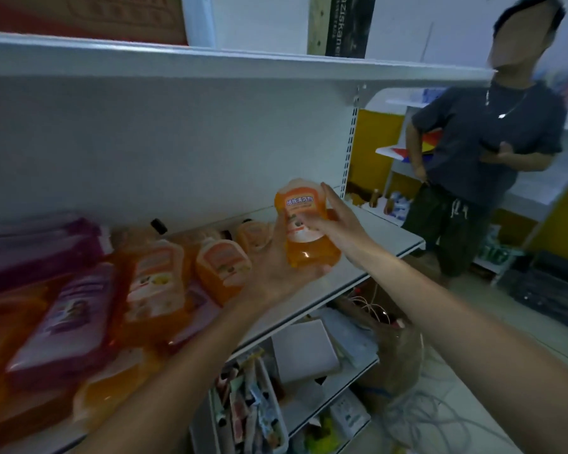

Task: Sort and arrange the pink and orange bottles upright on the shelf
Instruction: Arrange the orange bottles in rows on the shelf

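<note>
Two hands hold one orange bottle (312, 257).
The left hand (276, 270) is under it and the right hand (336, 224) holds its side. More bottles (151, 280) lie left of the left hand.

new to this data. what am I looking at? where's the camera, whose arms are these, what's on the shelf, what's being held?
There is no machine here. A person works with bare hands, and the single picture comes from a wide-angle camera worn on their head, looking forward and down. That is why two forearms reach in from the bottom edge. The left hand cradles an orange bottle from below, and the right hand grips it across the label, over the white shelf. Further left on that shelf, other orange bottles and pink bottles lie on their sides in a blurred jumble, not yet stood upright. At the right stands another person, who is not part of the work.
</note>
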